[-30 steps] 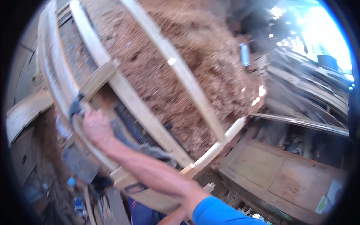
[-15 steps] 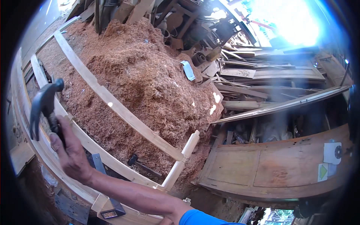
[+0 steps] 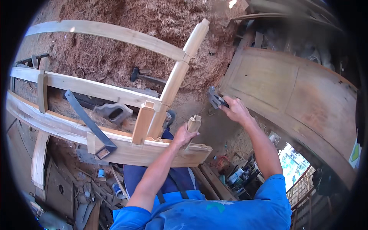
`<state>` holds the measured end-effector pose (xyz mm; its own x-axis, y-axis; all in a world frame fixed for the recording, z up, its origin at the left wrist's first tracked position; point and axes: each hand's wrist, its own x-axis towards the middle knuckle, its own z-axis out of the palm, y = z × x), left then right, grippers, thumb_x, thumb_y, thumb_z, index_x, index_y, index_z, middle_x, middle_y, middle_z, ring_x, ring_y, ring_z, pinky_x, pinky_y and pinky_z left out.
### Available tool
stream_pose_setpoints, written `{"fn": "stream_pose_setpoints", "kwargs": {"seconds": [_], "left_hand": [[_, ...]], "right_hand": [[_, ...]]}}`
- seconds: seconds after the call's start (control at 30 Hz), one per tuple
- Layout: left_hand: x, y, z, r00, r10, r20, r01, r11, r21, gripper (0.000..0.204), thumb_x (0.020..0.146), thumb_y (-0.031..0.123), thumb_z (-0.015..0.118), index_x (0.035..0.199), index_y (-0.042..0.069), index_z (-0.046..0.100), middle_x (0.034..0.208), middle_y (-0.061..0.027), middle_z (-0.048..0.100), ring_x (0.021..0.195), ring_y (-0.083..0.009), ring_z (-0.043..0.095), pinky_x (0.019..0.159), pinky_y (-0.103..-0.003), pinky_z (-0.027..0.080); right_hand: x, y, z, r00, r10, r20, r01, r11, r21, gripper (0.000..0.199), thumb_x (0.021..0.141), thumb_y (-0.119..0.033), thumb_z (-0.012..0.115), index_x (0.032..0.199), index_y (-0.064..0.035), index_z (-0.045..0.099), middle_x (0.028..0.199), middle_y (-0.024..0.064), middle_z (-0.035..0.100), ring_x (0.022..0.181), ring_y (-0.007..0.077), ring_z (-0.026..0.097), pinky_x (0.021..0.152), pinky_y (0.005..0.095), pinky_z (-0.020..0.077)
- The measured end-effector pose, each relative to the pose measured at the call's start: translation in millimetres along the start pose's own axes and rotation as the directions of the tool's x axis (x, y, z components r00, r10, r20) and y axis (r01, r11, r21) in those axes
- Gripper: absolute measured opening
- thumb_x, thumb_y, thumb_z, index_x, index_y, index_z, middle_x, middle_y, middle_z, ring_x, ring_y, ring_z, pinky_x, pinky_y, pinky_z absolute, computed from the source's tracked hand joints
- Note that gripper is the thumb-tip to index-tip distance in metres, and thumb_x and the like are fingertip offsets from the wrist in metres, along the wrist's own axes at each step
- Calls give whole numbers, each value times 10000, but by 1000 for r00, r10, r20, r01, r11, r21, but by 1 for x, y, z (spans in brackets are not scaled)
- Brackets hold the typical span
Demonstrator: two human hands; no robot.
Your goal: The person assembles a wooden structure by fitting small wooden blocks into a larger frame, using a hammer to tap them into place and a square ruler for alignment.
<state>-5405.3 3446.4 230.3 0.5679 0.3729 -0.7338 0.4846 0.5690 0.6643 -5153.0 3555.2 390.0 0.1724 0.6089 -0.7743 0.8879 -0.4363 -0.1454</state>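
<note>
My left hand [image 3: 184, 136] is wrapped round a short wooden post [image 3: 194, 122] with a cut tenon at its top end. The post stands upright at the right end of a thick wooden beam [image 3: 165, 154]; its foot is hidden by my hand. Off to the right, my right hand [image 3: 237, 111] grips a claw hammer [image 3: 212, 98] by its handle, apart from the post. Left of my left hand, another short post [image 3: 143, 122] rises from the beam. A try square [image 3: 86, 119] leans across the beam, near a saw handle [image 3: 115, 112].
Curved rails [image 3: 103, 31] join a long post [image 3: 174, 82] beyond the beam. A second hammer [image 3: 135, 74] lies by the sawdust heap [image 3: 92, 53]. A wooden panel [image 3: 264, 78] stands at right. Scrap wood and cans [image 3: 101, 175] clutter the lower left.
The view has swung down and right. The claw hammer, held up at the far left before, is now at the right in my right hand. My left hand now shows on the short post.
</note>
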Motion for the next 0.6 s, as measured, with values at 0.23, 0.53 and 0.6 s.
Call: {"fn": "stream_pose_setpoints", "kwargs": {"seconds": [0.23,0.53,0.6], "left_hand": [[-2,-1,-6,999,-5,40,1,996,90,704,723,423,859,1202,-16,588,1100,-229,698,1046,-356,680,924,-421,511],[0,8,-12,996,-49,68,46,998,42,704,753,320,871,1293,-7,560,1140,-155,700,1058,-229,664,957,-358,501],[0,10,-11,995,-65,80,61,997,48,706,753,320,873,1294,-8,559,1147,-155,698,1060,-229,664,959,-356,500]], "right_hand": [[13,30,61,994,103,-47,-87,962,260,239,915,-232,643,1012,-17,599,827,265,671,882,469,647,750,548,483],[9,54,78,999,1,45,-10,981,196,168,921,-171,579,979,-15,558,803,275,671,819,501,648,734,580,507],[2,55,97,999,25,28,-29,984,174,148,926,-144,553,980,-6,560,811,278,674,837,496,658,741,578,510]]}}
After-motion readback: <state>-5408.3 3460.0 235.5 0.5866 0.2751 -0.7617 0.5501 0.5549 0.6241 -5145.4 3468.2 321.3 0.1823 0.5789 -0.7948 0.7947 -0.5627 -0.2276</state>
